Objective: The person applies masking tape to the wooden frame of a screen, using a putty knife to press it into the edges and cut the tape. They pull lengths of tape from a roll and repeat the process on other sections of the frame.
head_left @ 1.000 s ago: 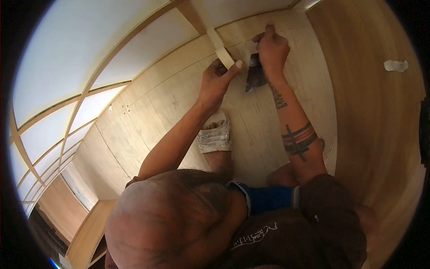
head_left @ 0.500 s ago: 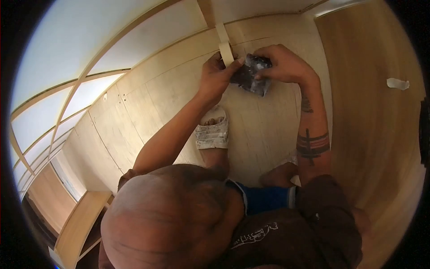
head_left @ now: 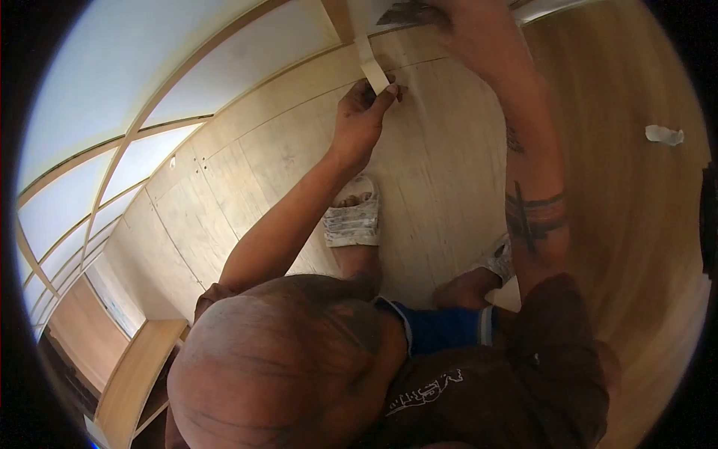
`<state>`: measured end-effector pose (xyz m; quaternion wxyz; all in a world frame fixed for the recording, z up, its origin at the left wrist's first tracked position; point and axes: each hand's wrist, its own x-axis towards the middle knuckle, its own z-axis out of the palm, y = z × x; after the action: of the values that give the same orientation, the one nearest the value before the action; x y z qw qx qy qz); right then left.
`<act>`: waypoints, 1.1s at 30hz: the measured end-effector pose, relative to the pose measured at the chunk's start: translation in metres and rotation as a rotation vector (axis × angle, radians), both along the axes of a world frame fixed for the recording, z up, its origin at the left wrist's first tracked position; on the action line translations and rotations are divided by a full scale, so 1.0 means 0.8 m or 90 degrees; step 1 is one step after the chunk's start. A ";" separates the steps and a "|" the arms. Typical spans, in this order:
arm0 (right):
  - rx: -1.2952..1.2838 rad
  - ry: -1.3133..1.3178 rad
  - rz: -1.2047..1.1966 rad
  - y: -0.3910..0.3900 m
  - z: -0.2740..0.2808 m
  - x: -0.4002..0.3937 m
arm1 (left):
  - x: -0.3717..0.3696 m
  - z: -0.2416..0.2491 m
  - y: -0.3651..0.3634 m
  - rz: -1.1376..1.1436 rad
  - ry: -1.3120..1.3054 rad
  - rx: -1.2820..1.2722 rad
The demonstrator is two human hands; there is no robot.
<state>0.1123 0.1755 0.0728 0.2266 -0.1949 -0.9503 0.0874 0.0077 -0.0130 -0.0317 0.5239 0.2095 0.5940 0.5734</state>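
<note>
My left hand pinches a roll of beige masking tape against the plywood surface. A strip of tape runs from the roll up along a wooden frame bar. My right hand is stretched to the top edge of the view. It grips a dark, paint-smeared scraper, whose blade lies by the upper end of the tape strip. The right forearm bears dark band tattoos.
My two feet in white sandals stand on plywood sheets. A scrap of tape sticks to the brown wooden panel on the right. White panels in wooden frames fill the left. A wooden ledge sits lower left.
My right hand carried the scraper from beside the tape roll up to the top of the tape strip. My left hand stayed on the roll.
</note>
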 end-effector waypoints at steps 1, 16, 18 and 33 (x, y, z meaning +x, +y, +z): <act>-0.001 -0.024 0.000 0.001 0.000 -0.005 | 0.002 0.004 0.001 0.009 -0.006 -0.015; 0.056 -0.080 -0.008 -0.013 -0.092 -0.048 | 0.008 0.020 -0.001 0.015 -0.036 -0.001; 0.027 -0.066 -0.015 -0.017 -0.092 -0.048 | 0.008 0.020 -0.001 0.020 -0.041 -0.002; -0.002 -0.082 -0.050 -0.013 -0.093 -0.042 | 0.005 0.035 0.003 -0.008 -0.019 0.003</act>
<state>0.0783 0.1653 -0.0013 0.1682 -0.2379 -0.9542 0.0674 0.0115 -0.0104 -0.0038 0.5358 0.2058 0.5833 0.5748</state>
